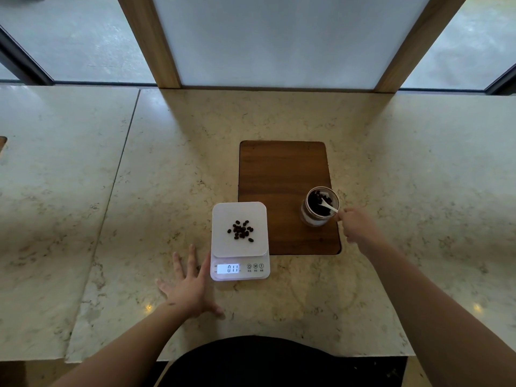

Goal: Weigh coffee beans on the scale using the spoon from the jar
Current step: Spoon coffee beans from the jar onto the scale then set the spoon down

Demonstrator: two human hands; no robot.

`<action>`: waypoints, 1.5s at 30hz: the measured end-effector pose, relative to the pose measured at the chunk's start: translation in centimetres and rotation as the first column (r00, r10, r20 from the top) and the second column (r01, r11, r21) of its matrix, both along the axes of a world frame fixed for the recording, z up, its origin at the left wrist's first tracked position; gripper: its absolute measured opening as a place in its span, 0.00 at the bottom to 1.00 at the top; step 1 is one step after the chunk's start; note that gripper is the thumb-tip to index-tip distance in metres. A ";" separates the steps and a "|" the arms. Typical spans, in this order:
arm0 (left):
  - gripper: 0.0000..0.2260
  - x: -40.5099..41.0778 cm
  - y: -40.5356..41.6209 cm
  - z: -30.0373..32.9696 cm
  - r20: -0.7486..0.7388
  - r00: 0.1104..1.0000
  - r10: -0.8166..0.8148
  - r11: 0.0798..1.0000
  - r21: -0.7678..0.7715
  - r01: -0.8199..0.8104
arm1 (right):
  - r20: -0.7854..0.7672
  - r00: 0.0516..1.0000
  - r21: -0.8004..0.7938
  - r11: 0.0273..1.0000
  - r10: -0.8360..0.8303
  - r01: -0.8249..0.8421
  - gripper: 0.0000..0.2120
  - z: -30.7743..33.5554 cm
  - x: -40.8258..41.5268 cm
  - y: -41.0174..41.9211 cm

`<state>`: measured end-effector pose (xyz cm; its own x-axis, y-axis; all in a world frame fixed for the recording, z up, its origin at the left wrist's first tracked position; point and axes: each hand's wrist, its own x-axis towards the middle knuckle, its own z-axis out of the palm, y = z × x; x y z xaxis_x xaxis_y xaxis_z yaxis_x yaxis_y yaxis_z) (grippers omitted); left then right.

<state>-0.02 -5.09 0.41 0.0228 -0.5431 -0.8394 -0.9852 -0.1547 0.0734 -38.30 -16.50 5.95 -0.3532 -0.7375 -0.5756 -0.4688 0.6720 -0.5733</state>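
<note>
On the desk (279,113), a board (282,169) carries the jar (318,210) at its 4 o'clock corner; the scale (239,241) sits just beside the board at 8 o'clock, a few beans (241,231) on its plate. The left hand (190,286) lies flat, fingers apart, touching the scale's side. The right hand (356,223) pinches the spoon (328,206), bowl among the jar's beans. The spoon's axis runs 10 to 4 o'clock, handle toward the hand. Scoop shallow, lift level, and clear the rim before crossing.

One head-worn wide-angle view looks forward and steeply down, close over the stone counter (167,169).
</note>
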 end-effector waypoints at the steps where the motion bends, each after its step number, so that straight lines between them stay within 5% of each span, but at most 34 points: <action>1: 0.72 0.0 0.0 -0.1 0.001 1.000 0.000 1.000 0.000 0.000 | 0.005 1.000 -0.002 1.000 -0.002 0.002 0.15 0.0 0.0 0.1; 28: 0.72 0.1 0.0 -0.3 0.018 1.000 -0.006 1.000 -0.004 0.006 | 0.367 0.913 0.110 0.983 -0.178 0.147 0.15 -0.1 -1.2 2.0; 45: 0.73 0.1 0.1 -0.5 0.013 1.000 -0.001 1.000 -0.025 0.001 | 0.329 0.924 0.107 0.980 -0.196 0.170 0.15 0.4 -1.4 1.9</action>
<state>0.09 -4.96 -0.07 0.0330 -0.5637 -0.8253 -0.9863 -0.1519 0.0643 -39.72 -14.61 6.35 -0.2537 -0.6282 -0.7355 -0.1221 0.7751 -0.6199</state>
